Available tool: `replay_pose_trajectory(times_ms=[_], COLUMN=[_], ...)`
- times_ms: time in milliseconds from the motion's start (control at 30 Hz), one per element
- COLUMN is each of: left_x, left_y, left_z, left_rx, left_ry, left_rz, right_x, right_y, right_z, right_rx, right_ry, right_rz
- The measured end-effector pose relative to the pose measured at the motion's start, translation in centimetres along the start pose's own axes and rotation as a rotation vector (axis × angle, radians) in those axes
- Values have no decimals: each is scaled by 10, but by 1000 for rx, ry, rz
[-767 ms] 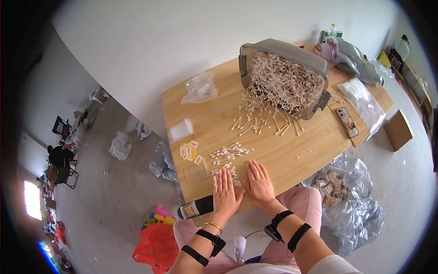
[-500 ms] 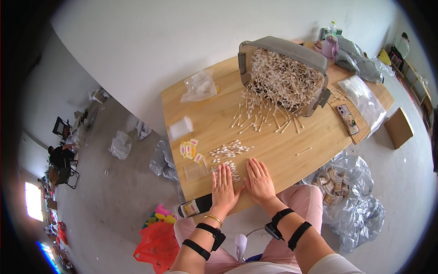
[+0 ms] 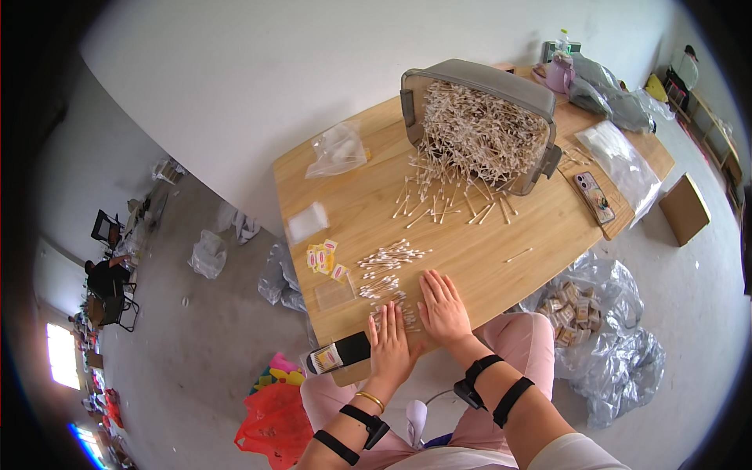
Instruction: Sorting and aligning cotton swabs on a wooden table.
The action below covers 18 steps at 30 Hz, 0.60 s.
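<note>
My left hand (image 3: 389, 348) lies flat with fingers stretched, its fingertips over the near end of a group of cotton swabs (image 3: 380, 286) on the wooden table (image 3: 462, 254). Flat on the tabletop to the right of those swabs rests my right hand (image 3: 444, 307), fingers out and holding nothing. Left of the swabs are small yellow and white cards (image 3: 322, 257) and a clear flat plastic piece (image 3: 335, 295). A filled pack of swabs (image 3: 325, 359) sits on a black object (image 3: 354, 348) by the near left edge. My left palm hides some swabs.
A tipped grey bin (image 3: 478, 78) spills a heap of swabs (image 3: 486, 133) at the back. Plastic bags (image 3: 338, 149) and a phone (image 3: 594, 197) lie on the table. Below right, an open bag (image 3: 619, 345) holds small packs (image 3: 572, 313). A red bag (image 3: 274, 423) hangs at lower left.
My left hand has slid back toward me, uncovering more swabs. My right hand stays nearly where it was. The view has shifted slightly.
</note>
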State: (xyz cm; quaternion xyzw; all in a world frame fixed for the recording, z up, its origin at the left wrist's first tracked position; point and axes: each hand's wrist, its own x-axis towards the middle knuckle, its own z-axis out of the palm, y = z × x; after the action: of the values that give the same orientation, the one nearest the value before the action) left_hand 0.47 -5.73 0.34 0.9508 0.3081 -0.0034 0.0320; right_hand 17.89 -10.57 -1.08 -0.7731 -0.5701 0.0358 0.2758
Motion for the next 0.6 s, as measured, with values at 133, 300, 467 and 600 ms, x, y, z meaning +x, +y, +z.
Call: replay_pose_trajectory(times_ms=[133, 300, 467, 600], left_x=[9, 35, 36, 27], left_y=[-6, -16, -21, -12], left_z=[-1, 2, 3, -1], left_rx=[16, 31, 6, -43], left_ry=[9, 44, 71, 0], left_rz=[-16, -33, -31, -24], right_x=[0, 0, 0, 0], right_y=[0, 4, 2, 3], right_z=[1, 6, 6, 5], right_rx=[3, -1, 2, 4], right_ry=[16, 29, 39, 44], right_rz=[-10, -4, -15, -2])
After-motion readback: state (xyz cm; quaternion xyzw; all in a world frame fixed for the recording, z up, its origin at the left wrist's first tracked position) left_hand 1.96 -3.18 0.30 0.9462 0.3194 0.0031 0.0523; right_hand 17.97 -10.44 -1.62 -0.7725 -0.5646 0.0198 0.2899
